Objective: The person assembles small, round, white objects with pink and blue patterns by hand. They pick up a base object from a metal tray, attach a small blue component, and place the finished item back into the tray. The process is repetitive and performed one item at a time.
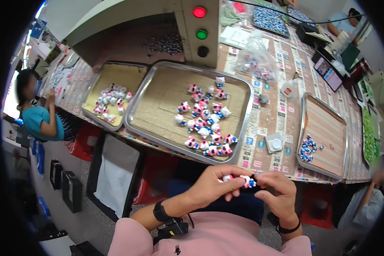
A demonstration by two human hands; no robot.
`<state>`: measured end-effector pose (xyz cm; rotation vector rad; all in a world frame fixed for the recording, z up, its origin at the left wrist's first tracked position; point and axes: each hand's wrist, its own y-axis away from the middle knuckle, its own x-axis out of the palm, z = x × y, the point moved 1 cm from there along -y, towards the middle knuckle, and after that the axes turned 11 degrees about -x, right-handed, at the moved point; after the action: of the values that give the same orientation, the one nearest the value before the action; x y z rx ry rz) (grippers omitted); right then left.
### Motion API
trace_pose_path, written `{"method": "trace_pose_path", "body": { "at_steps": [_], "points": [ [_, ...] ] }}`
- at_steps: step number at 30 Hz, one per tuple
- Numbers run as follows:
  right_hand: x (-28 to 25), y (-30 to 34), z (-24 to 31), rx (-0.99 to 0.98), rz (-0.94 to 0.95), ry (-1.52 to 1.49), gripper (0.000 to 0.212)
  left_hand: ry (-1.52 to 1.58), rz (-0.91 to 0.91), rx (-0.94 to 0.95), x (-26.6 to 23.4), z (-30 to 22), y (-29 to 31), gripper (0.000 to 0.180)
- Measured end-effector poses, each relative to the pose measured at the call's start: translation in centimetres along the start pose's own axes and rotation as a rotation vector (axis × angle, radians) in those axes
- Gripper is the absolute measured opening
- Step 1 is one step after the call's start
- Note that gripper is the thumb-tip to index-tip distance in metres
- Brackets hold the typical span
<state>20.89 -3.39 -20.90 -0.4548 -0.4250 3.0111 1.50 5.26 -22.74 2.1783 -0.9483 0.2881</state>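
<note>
My left hand (211, 187) is closed around a small toy figurine (248, 182) in white, pink and blue, just beyond the near edge of the table. The figurine's blue end points toward my right hand (281, 196). That hand is curved beside it, thumb and forefinger apart with a gap between them and nothing visible in the gap. Straight ahead, a large metal tray (248, 115) lined with tan sheet holds many similar figurines (200, 115), bunched in its right half.
At left, a smaller tray (91, 96) holds white pieces and figurines. A tray (337, 149) at right contains small blue-and-white parts (308, 149). Beyond are a machine with lights (202, 34), a plastic bag (256, 57), a white bottle (288, 88) and a phone (327, 73). People sit at both sides.
</note>
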Motion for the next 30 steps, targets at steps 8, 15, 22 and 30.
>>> {"method": "trace_pose_path", "body": {
  "at_steps": [8, 15, 22, 30],
  "points": [
    [-5.2, 1.9, -2.1, 0.103, -0.354, 0.186, 0.025, -0.689, -0.767, 0.331, -10.3, -6.4, 4.1, 0.023],
    [-11.3, 3.9, -4.1, 0.195, -0.577, 0.340, 0.027, -0.981, -0.918, 0.625, -11.9, -6.6, 3.0, 0.024],
    [-15.4, 2.4, -4.6, 0.202, -0.471, 0.746, 0.024, -0.223, -0.468, 0.341, -6.9, -4.0, 4.0, 0.034],
    [-15.4, -0.1, -7.9, 0.300, -0.319, 0.843, 0.015, -0.032, 0.060, 0.033, -1.1, 1.2, 0.3, 0.027]
  ]
}}
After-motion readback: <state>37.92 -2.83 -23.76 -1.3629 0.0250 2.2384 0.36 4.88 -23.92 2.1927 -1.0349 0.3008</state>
